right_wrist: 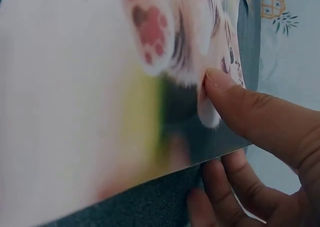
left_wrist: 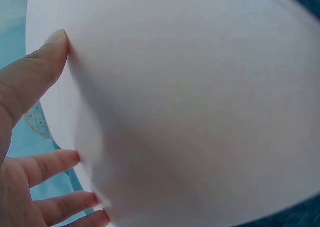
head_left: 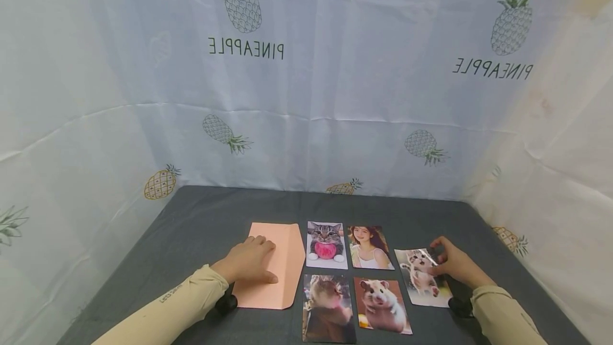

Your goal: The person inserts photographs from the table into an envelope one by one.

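A pink envelope (head_left: 293, 260) lies on the dark table with its flap toward the right. My left hand (head_left: 251, 261) rests on it, thumb and fingertips touching the paper in the left wrist view. At the right, my right hand (head_left: 455, 265) pinches the right side of a kitten photo (head_left: 420, 284). The right wrist view shows the thumb on the picture side and fingers beneath the edge. Between the hands lie a photo of a cat with a pink heart (head_left: 326, 241), a portrait photo (head_left: 370, 246), a hamster photo (head_left: 383, 305) and a darker, glare-covered photo (head_left: 328, 315).
The dark cloth-covered table (head_left: 201, 212) reaches back to a pale curtain (head_left: 306, 84) printed with pineapples, which also hangs along both sides. The four loose photos lie in two rows right of the envelope.
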### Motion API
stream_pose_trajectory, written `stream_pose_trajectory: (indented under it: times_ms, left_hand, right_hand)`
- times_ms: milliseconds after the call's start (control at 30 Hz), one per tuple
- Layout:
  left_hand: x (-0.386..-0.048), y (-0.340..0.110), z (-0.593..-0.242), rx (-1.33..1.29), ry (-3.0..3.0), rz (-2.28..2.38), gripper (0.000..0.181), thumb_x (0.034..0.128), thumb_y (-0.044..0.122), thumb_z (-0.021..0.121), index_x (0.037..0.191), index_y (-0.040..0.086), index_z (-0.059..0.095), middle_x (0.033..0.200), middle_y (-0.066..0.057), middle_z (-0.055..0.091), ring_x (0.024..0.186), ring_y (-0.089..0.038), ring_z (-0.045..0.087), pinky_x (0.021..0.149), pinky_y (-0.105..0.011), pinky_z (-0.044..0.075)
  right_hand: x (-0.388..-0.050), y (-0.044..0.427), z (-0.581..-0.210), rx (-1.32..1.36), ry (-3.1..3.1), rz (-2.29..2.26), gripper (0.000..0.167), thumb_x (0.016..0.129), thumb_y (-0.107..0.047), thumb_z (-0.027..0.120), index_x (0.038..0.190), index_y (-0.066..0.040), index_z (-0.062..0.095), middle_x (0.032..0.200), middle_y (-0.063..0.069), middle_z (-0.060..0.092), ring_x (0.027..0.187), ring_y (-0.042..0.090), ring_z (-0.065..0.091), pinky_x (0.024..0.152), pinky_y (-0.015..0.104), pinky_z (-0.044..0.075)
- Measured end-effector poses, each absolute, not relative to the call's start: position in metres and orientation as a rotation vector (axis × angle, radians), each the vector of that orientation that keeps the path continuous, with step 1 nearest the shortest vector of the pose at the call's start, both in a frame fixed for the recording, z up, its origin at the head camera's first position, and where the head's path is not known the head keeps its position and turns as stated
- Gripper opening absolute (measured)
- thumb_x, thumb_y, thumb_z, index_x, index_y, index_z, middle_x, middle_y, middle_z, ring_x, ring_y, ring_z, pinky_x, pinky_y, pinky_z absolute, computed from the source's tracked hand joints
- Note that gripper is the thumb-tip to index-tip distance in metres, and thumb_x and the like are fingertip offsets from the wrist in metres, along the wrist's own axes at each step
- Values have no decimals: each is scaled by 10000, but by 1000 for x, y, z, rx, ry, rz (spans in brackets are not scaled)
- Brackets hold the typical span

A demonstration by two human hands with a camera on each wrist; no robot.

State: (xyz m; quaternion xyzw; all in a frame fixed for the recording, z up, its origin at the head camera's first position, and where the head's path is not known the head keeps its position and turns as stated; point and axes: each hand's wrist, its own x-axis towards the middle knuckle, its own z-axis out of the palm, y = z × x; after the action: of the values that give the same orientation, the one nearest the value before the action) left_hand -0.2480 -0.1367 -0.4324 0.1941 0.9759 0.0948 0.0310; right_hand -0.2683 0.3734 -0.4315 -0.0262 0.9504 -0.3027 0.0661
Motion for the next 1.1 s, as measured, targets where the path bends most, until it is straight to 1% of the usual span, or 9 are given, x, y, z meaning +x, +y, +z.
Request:
stream_pose_trajectory:
  times_ms: [300, 533, 667, 800, 933, 1000, 1100]
  left_hand:
    - [-247, -136, -431, 585, 3003, 300, 764, 679, 534, 808, 1252, 78, 592, 1246, -137, 565, 1086, -292, 530, 892, -498, 483]
    - [-247, -136, -431, 577, 2999, 307, 762, 681, 528, 809, 1254, 78, 589, 1252, -137, 561, 1086, -290, 527, 899, -498, 479]
    - [-247, -135, -430, 573, 2996, 312, 763, 680, 528, 810, 1256, 78, 589, 1257, -139, 559, 1093, -292, 524, 904, -500, 476]
    - [-247, -135, -431, 576, 2996, 308, 767, 682, 531, 808, 1257, 75, 588, 1265, -142, 557, 1106, -299, 523, 905, -505, 475]
    - [-248, -136, -431, 586, 2998, 304, 766, 686, 533, 805, 1260, 76, 587, 1273, -143, 555, 1117, -303, 521, 902, -507, 475]
    - [-248, -137, -431, 588, 2998, 308, 765, 685, 534, 805, 1260, 79, 587, 1274, -141, 554, 1118, -303, 520, 899, -507, 475]
    - [-248, -137, -432, 591, 3003, 309, 761, 685, 536, 803, 1256, 82, 588, 1266, -138, 556, 1108, -301, 522, 890, -504, 478]
  right_hand:
    - [-266, 372, -428, -90, 2941, -935, 642, 719, -52, 811, 1223, -16, 415, 867, 126, 523, 706, 224, 518, 591, 355, 452]
    - [-265, 372, -418, -209, 3032, -906, 632, 723, -75, 817, 1255, -13, 479, 944, 151, 587, 796, 246, 559, 626, 354, 457]
    - [-263, 370, -407, -255, 3050, -927, 620, 747, -82, 806, 1279, -16, 494, 963, 154, 590, 786, 227, 561, 590, 330, 468]
    - [-260, 364, -394, -276, 3073, -949, 619, 767, -84, 795, 1302, -20, 488, 985, 171, 590, 799, 216, 587, 568, 306, 488]
    - [-258, 356, -384, -268, 3055, -1048, 642, 798, -90, 776, 1348, -16, 452, 1024, 197, 561, 850, 225, 594, 594, 302, 507]
    - [-257, 351, -379, -254, 3012, -1146, 661, 820, -104, 761, 1382, -19, 423, 1052, 208, 539, 839, 203, 592, 604, 304, 518]
    - [-255, 342, -372, -258, 2961, -1283, 678, 850, -141, 743, 1418, -26, 391, 1093, 225, 522, 806, 133, 597, 621, 295, 533]
